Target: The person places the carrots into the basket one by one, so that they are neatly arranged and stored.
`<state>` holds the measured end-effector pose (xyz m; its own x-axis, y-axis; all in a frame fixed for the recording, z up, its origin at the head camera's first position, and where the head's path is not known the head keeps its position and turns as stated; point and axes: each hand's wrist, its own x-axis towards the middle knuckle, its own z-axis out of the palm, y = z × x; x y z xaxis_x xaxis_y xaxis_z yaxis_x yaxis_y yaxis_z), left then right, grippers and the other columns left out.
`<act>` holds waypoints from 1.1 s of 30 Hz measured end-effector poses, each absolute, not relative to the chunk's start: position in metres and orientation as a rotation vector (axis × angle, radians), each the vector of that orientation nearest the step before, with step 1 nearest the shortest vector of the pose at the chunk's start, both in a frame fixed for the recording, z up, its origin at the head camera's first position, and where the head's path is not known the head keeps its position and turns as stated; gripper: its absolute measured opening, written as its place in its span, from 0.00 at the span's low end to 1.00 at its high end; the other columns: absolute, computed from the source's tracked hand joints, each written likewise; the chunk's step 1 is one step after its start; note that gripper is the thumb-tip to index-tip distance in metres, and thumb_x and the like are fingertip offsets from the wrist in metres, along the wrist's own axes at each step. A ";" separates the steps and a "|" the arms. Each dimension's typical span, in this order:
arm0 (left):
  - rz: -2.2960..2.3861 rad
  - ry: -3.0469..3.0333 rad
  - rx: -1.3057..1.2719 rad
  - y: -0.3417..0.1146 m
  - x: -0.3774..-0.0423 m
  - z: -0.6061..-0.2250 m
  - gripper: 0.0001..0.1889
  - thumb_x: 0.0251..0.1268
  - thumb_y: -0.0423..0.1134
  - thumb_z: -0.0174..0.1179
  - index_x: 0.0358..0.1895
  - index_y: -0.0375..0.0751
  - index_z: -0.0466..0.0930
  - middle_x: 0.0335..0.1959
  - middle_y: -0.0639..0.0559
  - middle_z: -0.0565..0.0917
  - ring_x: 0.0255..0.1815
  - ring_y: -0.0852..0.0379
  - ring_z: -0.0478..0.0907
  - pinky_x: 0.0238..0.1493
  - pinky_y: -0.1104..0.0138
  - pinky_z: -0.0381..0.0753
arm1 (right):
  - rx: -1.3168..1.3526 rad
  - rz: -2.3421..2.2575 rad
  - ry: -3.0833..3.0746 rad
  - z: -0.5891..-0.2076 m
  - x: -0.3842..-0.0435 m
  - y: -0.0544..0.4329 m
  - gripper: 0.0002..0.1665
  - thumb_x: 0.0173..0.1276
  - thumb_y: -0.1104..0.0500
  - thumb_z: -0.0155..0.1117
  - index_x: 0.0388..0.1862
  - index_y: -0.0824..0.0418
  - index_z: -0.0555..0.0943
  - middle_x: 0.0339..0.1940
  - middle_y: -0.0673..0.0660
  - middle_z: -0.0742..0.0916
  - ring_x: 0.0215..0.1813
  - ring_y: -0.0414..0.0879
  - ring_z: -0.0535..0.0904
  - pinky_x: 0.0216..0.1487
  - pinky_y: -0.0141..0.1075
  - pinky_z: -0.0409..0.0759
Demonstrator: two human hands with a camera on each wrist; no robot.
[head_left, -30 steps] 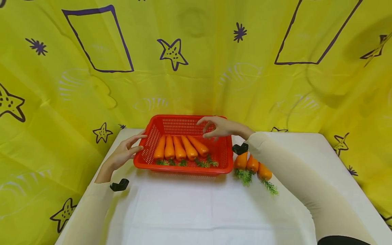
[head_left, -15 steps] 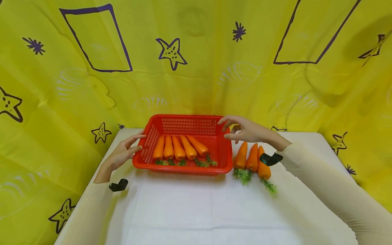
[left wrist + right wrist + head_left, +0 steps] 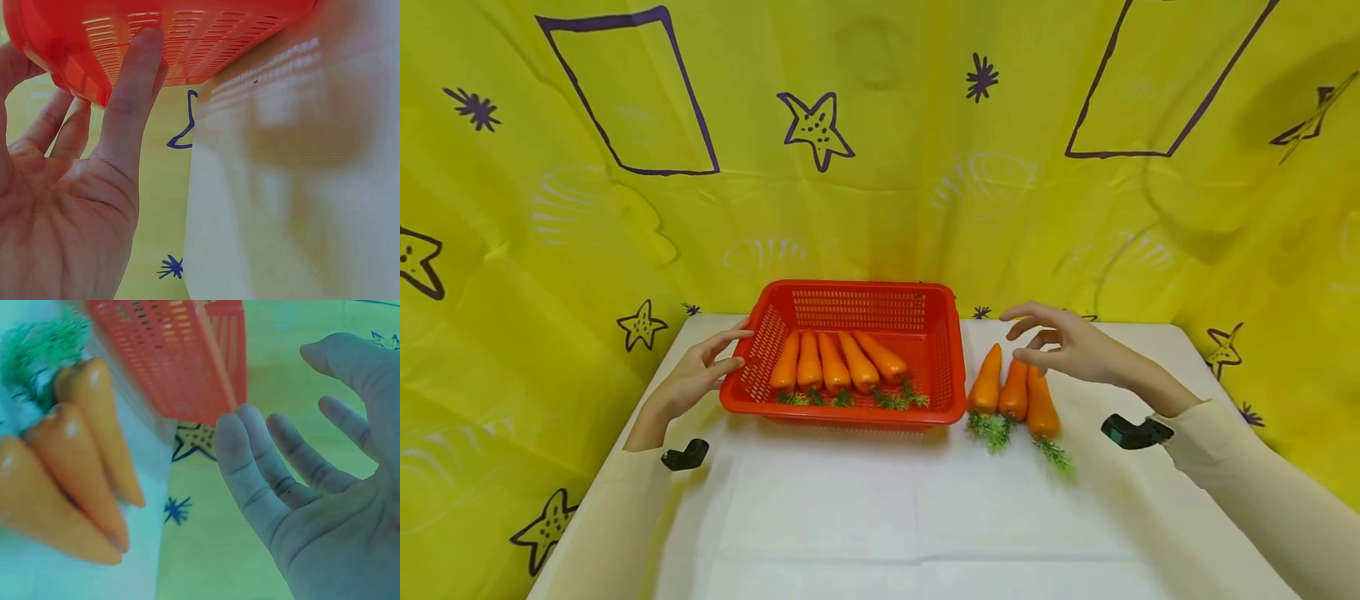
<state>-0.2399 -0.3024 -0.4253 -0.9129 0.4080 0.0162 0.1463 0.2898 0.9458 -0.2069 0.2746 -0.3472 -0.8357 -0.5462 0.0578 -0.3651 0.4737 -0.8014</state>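
A red plastic basket (image 3: 842, 412) stands on the white table, with several orange carrots (image 3: 832, 364) lying side by side in it, green tops toward the front. My left hand (image 3: 688, 379) rests at the basket's left end; in the left wrist view a straight finger (image 3: 128, 106) lies against its slotted wall. Just right of the basket, three more carrots (image 3: 988, 383) lie on the table, tips pointing away. My right hand (image 3: 1075, 346) hovers over their tips with fingers apart and nothing in it; it partly covers two of them.
The white table (image 3: 820, 508) extends in front of the basket and to the right of the loose carrots. A yellow curtain (image 3: 880, 217) with dark drawn stars encloses the back and sides. Dark wrist cameras (image 3: 1137, 432) sit on both sleeves.
My right hand has moved right, from above the basket's inside out past its right rim to the loose carrots. My left hand has stayed at the basket's left end.
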 end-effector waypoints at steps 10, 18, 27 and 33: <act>1.665 2.336 0.526 -0.304 -0.240 -0.426 0.25 0.80 0.37 0.55 0.75 0.36 0.65 0.85 0.51 0.48 0.81 0.34 0.51 0.54 0.69 0.80 | -0.719 -1.300 2.571 -0.369 -0.197 0.294 0.29 0.73 0.62 0.68 0.70 0.59 0.72 0.56 0.65 0.83 0.42 0.51 0.86 0.34 0.45 0.86; 1.663 2.341 0.523 -0.303 -0.240 -0.425 0.25 0.80 0.37 0.55 0.75 0.36 0.65 0.85 0.52 0.48 0.79 0.34 0.55 0.52 0.66 0.83 | -0.628 -1.341 2.612 -0.393 -0.194 0.304 0.28 0.72 0.62 0.69 0.69 0.61 0.73 0.53 0.70 0.82 0.41 0.60 0.85 0.32 0.43 0.85; 1.686 2.320 0.519 -0.303 -0.239 -0.425 0.26 0.80 0.36 0.55 0.75 0.35 0.65 0.85 0.52 0.48 0.78 0.35 0.58 0.52 0.65 0.83 | -0.385 -1.292 2.622 -0.420 -0.194 0.315 0.31 0.73 0.57 0.69 0.70 0.64 0.71 0.56 0.73 0.77 0.38 0.60 0.83 0.34 0.45 0.84; 1.699 2.302 0.510 -0.304 -0.240 -0.427 0.26 0.80 0.36 0.55 0.75 0.37 0.64 0.86 0.54 0.47 0.75 0.46 0.65 0.53 0.64 0.83 | -0.320 -1.282 2.556 -0.434 -0.196 0.317 0.31 0.73 0.59 0.69 0.69 0.66 0.70 0.57 0.76 0.73 0.35 0.54 0.81 0.34 0.43 0.83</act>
